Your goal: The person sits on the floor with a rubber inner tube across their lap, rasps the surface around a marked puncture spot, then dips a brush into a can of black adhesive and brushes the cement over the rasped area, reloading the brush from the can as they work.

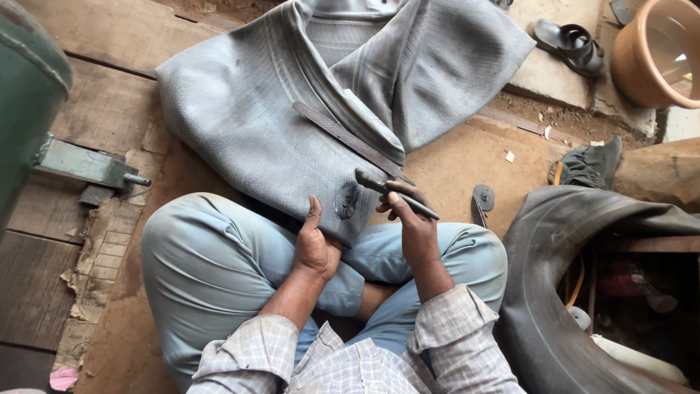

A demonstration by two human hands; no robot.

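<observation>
Dusty floor, grey tube (277,124) before hands, right hand (412,226) perhaps gripping tool (394,193)

green tank (25,87) cropped, pot (660,51) cropped

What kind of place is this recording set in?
Probably a small tyre-repair workshop, worked on the floor. A grey inner tube with a dark scuffed spot lies over the person's lap, a black tyre sits beside them, and the right hand holds a tool.
</observation>
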